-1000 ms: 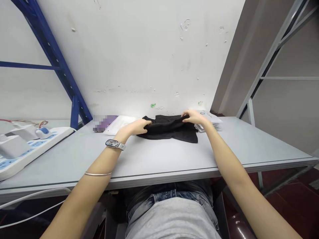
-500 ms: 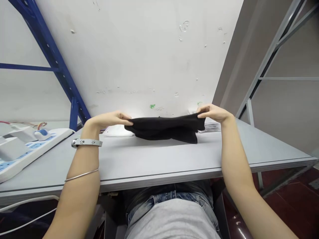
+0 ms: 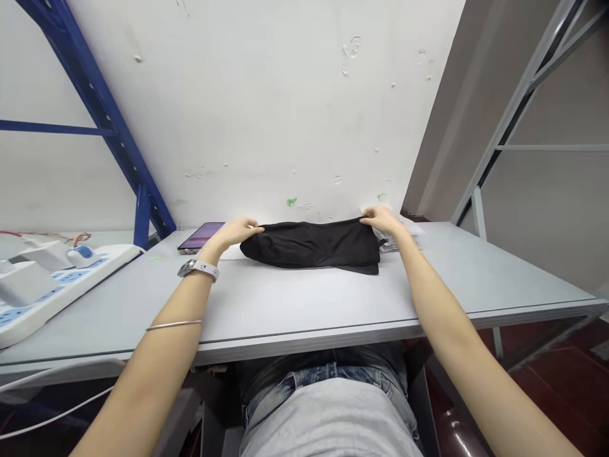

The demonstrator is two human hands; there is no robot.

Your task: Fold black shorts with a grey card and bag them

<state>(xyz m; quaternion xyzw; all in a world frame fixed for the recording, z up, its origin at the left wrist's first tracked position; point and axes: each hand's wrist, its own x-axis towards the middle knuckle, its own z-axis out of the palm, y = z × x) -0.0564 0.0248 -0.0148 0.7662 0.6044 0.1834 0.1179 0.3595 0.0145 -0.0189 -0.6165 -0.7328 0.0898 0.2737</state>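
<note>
Workroom, blue metal frame (image 3: 110, 124), scuffed wall (image 3: 266, 108), power strip (image 3: 76, 277)

Blk cloth (image 3: 311, 244), sl. creased, crosswise on tbl (image 3: 304, 304).

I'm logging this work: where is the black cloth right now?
In the head view, the black cloth is near the centre, at the far side of the table, its upper edge held by the left hand and right hand.

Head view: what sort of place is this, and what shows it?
Probably a workroom, perhaps in a warehouse: a plain table against a scuffed wall, a blue metal frame at the left, and a power strip on the table.
</note>
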